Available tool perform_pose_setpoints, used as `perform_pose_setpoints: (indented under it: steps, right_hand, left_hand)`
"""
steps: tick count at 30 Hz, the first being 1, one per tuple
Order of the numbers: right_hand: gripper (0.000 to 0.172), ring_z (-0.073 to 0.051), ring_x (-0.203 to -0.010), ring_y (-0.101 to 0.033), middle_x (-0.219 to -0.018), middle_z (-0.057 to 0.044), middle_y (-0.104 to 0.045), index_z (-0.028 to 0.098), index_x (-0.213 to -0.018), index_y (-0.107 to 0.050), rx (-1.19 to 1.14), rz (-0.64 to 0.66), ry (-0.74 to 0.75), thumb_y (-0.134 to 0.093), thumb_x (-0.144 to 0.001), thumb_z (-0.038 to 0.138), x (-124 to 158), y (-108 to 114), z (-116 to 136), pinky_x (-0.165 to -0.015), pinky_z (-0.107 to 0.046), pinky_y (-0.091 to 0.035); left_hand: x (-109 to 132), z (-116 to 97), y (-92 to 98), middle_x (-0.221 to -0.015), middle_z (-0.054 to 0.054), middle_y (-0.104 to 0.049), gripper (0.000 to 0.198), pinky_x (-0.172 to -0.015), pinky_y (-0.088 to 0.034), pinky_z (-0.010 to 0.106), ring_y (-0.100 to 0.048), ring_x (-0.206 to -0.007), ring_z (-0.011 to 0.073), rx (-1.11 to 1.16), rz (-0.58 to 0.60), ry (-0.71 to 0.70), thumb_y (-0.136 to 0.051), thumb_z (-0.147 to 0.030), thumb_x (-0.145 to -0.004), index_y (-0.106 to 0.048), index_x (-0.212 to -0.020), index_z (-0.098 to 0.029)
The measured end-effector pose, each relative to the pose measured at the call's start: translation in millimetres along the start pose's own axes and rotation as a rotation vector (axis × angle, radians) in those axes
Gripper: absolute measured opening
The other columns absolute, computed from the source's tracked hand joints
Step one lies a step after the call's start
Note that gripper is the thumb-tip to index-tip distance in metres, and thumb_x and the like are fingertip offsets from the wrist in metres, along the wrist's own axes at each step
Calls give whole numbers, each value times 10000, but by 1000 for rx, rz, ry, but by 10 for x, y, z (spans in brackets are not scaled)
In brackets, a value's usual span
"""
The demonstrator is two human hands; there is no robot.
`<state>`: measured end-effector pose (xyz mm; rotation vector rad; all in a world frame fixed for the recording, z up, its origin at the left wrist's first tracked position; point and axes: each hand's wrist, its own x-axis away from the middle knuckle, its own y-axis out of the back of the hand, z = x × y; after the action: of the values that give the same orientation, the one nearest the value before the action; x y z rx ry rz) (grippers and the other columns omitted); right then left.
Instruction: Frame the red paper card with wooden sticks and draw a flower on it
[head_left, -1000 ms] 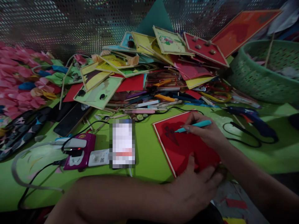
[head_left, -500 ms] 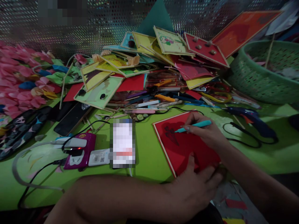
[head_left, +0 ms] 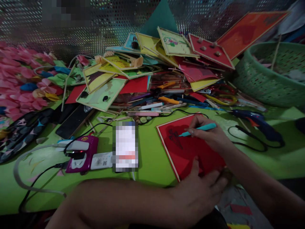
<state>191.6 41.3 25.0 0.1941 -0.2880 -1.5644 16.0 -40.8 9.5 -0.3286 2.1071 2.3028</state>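
Note:
A red card [head_left: 188, 152] edged with pale wooden strips lies on the green table, a dark line drawing on its left part. My right hand [head_left: 209, 132] is closed around a turquoise marker pen [head_left: 202, 128], its tip at or just over the right side of the drawing. My left hand [head_left: 200, 187] lies flat across the card's lower edge, fingers spread, with the thumb pointing up onto the red surface. To the left of the card is a phone [head_left: 125, 146] with a lit, blurred screen.
A purple power strip [head_left: 92, 149] with plugs and cables sits at left. Framed cards [head_left: 102, 92], pens and scissors [head_left: 221, 98] are heaped behind. At right are a glue gun [head_left: 259, 124] with its cord and a green basket [head_left: 269, 86]. Pink paper flowers [head_left: 19, 79] fill the far left.
The pen tip has shifted very slightly to the right and down by the drawing. My left hand keeps its place on the card.

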Motion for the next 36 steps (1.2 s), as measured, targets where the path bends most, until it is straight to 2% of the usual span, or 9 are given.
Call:
perform_pose_setpoints:
  steps: [4, 9, 14, 22, 30, 32, 34, 35, 36]
  right_hand:
    - [184, -141, -579, -484, -617, 29, -572, 223, -711, -599, -8, 15, -20, -737, -775, 327, 12, 11, -18, -559, -290, -371]
    - [180, -143, -581, -490, -608, 32, -571, 220, -696, -607, -22, 55, -30, -744, -771, 311, 28, 20, 1, -646, -318, -456]
    - [158, -161, -582, -515, -615, 18, -586, 238, -699, -624, -45, 91, -55, -756, -732, 321, 42, 25, 9, -645, -333, -502]
    - [141, -167, -593, -536, -618, 16, -604, 245, -660, -612, -38, 151, -61, -727, -719, 300, 71, 20, 53, -590, -306, -459]
    - [184, -153, -556, -484, -585, 15, -569, 231, -648, -611, -8, 208, -98, -750, -704, 338, 91, 42, 91, -539, -296, -391]
    - [203, -168, -571, -491, -597, 11, -557, 245, -676, -627, -24, 199, -76, -765, -725, 387, 111, 64, 94, -547, -309, -399]
    - [239, -200, -624, -522, -646, -10, -553, 269, -682, -628, -74, 91, 4, -742, -766, 462, 144, 73, 165, -571, -333, -428]
    - [244, -223, -675, -546, -700, -33, -573, 282, -704, -644, -62, 44, 52, -704, -802, 497, 164, 69, 228, -592, -350, -444]
    - [265, -262, -790, -593, -776, -66, -614, 287, -699, -654, 9, 67, 97, -659, -845, 509, 184, 56, 305, -671, -380, -480]
  left_hand:
    - [-2, 12, 3, -1641, 64, -336, 514, -1066, -437, 606, -311, -1502, 269, 3, 16, -33, -308, -182, -981, -541, -1433, -258]
    - [-10, 34, 37, -1643, 49, -330, 510, -1062, -454, 597, -276, -1522, 268, -8, 65, -58, -310, -195, -987, -536, -1435, -287]
    - [-10, 33, 44, -1637, 55, -344, 541, -1062, -459, 578, -313, -1505, 249, -15, 36, -30, -268, -157, -982, -508, -1457, -253]
    - [-3, 18, 44, -1644, 40, -333, 526, -1060, -463, 554, -312, -1502, 248, -23, 37, -15, -304, -186, -980, -518, -1452, -274]
    - [-12, 12, 48, -1645, 47, -334, 527, -1061, -451, 561, -327, -1496, 245, -6, 47, -31, -279, -164, -990, -527, -1444, -265]
    - [0, 14, 76, -1635, 47, -354, 535, -1054, -448, 570, -356, -1480, 241, -22, 44, -40, -269, -158, -988, -533, -1437, -277]
    - [19, 21, 122, -1635, 31, -357, 552, -1046, -447, 576, -351, -1488, 238, -43, 59, -63, -257, -149, -982, -537, -1432, -303]
    - [27, 24, 145, -1635, 18, -357, 559, -1046, -442, 581, -335, -1500, 239, -48, 74, -80, -256, -146, -978, -544, -1425, -321]
    - [32, 25, 162, -1648, 0, -333, 570, -1057, -430, 583, -300, -1521, 237, -48, 88, -87, -252, -147, -975, -534, -1432, -336]
